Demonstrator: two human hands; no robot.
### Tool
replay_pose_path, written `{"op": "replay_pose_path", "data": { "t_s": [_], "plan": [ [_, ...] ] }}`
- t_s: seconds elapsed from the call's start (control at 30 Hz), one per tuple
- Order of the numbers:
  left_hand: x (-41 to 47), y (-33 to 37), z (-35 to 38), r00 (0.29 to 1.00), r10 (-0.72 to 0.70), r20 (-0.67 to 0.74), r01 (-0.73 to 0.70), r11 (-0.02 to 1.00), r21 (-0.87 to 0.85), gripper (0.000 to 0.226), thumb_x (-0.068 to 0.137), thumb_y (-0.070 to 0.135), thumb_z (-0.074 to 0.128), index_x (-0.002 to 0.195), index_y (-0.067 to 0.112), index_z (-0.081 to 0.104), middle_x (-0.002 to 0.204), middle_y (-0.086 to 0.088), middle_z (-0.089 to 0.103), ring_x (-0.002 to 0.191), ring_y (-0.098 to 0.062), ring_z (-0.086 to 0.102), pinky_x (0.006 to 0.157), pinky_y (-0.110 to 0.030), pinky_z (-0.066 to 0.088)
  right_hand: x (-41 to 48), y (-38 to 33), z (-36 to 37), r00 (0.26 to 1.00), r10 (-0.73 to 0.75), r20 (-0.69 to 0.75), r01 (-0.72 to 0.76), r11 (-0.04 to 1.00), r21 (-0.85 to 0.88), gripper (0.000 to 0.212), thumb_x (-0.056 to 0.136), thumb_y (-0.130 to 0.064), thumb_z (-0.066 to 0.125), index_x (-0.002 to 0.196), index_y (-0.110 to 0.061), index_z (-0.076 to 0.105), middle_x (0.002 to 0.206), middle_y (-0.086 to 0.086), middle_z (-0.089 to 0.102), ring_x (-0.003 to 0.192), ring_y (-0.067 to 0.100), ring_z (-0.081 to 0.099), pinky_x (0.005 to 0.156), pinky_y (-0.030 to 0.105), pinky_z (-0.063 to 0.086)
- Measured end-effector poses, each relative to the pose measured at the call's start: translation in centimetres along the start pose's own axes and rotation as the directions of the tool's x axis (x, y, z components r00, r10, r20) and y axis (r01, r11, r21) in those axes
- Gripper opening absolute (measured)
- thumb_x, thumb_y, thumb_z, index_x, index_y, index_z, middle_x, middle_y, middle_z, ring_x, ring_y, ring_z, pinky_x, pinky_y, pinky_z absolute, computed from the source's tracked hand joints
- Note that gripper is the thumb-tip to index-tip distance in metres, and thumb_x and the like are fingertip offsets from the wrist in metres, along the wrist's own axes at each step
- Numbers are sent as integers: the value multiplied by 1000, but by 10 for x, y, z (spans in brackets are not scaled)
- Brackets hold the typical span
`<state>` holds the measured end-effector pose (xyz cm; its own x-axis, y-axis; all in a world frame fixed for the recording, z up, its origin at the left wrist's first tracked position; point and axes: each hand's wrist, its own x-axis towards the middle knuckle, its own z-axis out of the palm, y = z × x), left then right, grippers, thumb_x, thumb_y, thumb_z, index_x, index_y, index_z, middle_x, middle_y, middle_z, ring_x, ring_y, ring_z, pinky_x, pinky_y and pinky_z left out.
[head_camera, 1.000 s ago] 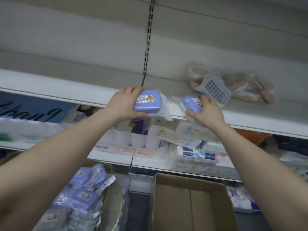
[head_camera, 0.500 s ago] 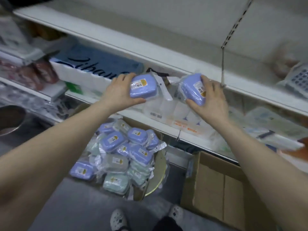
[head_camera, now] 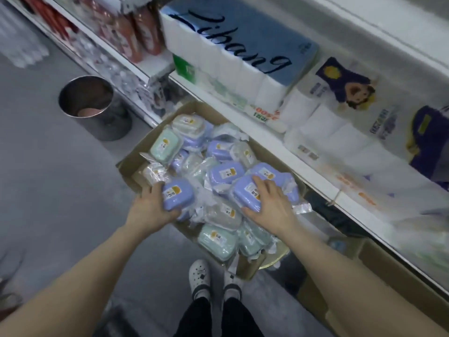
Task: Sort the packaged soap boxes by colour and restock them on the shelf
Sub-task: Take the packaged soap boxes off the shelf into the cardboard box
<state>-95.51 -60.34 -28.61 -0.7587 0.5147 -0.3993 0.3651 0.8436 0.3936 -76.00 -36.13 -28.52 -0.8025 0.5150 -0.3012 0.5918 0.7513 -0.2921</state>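
Grey floor (head_camera: 60, 190) lies open beside the left grip (head_camera: 150, 210), holding a purple soap box (head_camera: 178, 194) at the carton (head_camera: 126, 173) edge; right grip (head_camera: 272, 203) clasps a second purple box (head_camera: 245, 188).

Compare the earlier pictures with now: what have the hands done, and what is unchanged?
Both hands came down from the upper shelf to the cardboard box. The left hand grips the left purple soap box there, the right hand the right purple soap box. Unchanged: each hand holds a purple one.
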Motion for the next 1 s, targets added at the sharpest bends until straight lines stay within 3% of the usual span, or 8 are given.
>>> {"op": "replay_pose_path", "data": {
  "t_s": [0.2, 0.27, 0.37, 0.5, 0.67, 0.8, 1.0],
  "plan": [
    [34, -24, 30, 993, -117, -26, 115, 989, -90, 97, 56, 61, 65, 135, 10, 42, 123, -20, 50, 111, -42, 49, 93, -47, 41, 84, -12, 21, 1000, -19, -20, 19, 1000, -1, 89, 77, -53, 69, 151, -25, 28, 138, 11, 41, 122, 36, 44, 95, 46, 41],
    [58, -19, 34, 987, -148, -55, 141, 983, -117, 94, 57, 59, 62, 136, 12, 40, 126, -19, 47, 113, -42, 47, 94, -48, 41, 118, -17, 21, 998, -22, -55, 22, 1000, 10, 90, 76, -50, 71, 151, -25, 29, 139, 11, 39, 123, 36, 42, 97, 45, 39],
    [97, -14, 39, 977, -129, -169, 113, 988, -103, 96, 58, 66, 56, 136, 11, 40, 127, -20, 47, 112, -43, 47, 95, -49, 40, 166, -25, 22, 995, -43, -95, 43, 999, -2, 91, 75, -53, 70, 151, -25, 28, 139, 11, 39, 123, 36, 42, 99, 46, 39],
    [144, -11, 48, 964, -102, -247, 95, 995, -40, 86, 73, 54, 70, 140, 13, 34, 129, -20, 46, 112, -44, 46, 94, -52, 41, 213, -33, 36, 990, -109, -87, 105, 993, -49, 90, 76, -56, 68, 150, -25, 27, 138, 11, 40, 123, 36, 43, 99, 46, 39],
    [170, -15, 62, 991, -43, -128, 54, 995, 83, 86, 75, 51, 72, 142, 20, 27, 138, -15, 38, 126, -39, 39, 104, -54, 36, 226, -25, 63, 984, -158, 77, 169, 971, -169, 86, 85, -61, 58, 153, -25, 20, 155, 11, 22, 142, 33, 24, 111, 49, 29],
    [169, -15, 63, 993, 20, -114, -4, 990, 142, 71, 80, 38, 70, 139, 21, 33, 138, -12, 41, 125, -36, 41, 103, -51, 36, 222, -18, 63, 978, -196, 75, 209, 950, -230, 83, 90, -65, 46, 156, -26, 14, 160, 11, 15, 147, 32, 13, 116, 50, 20],
    [159, -3, 40, 991, 86, -104, -63, 975, 213, 76, 83, 35, 70, 145, 17, 29, 144, -14, 37, 131, -35, 37, 109, -47, 34, 204, -12, 33, 978, -189, 91, 208, 934, -290, 75, 96, -64, 32, 157, -28, 8, 163, 10, 7, 150, 32, 6, 119, 50, 11]
  ]
}}
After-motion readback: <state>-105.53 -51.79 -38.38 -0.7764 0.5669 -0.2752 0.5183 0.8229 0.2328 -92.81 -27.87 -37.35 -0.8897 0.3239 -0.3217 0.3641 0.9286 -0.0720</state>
